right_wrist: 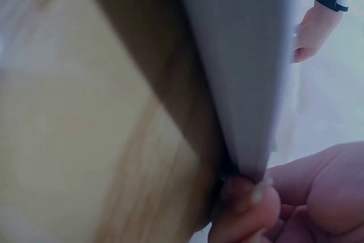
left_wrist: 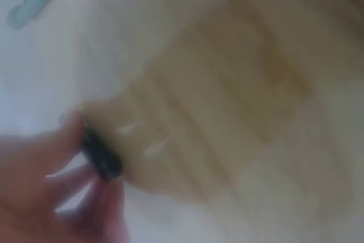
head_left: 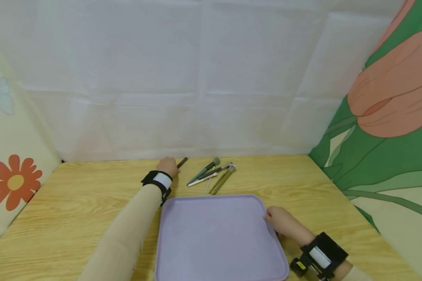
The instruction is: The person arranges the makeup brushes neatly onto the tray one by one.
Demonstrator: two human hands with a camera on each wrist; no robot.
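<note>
At the back of the table, my left hand (head_left: 168, 167) pinches a slim dark brown stick (head_left: 182, 162) between thumb and fingers. Its rounded dark end (left_wrist: 103, 160) shows up close in the left wrist view, while the rest is covered by the hand. My right hand (head_left: 283, 221) grips the right rim of a lilac tray (head_left: 216, 238). In the right wrist view, fingertips (right_wrist: 244, 206) curl around the tray's edge (right_wrist: 242, 72). Just right of my left hand lie several makeup brushes, among them a green one (head_left: 202, 172) and an olive-gold one (head_left: 222, 181).
A thin white stick (head_left: 202, 180) lies among the brushes, just behind the tray's far rim. The wooden table (head_left: 74, 207) ends at a white sheet (head_left: 161, 78) hung behind it. Painted walls (head_left: 390, 175) stand at both sides.
</note>
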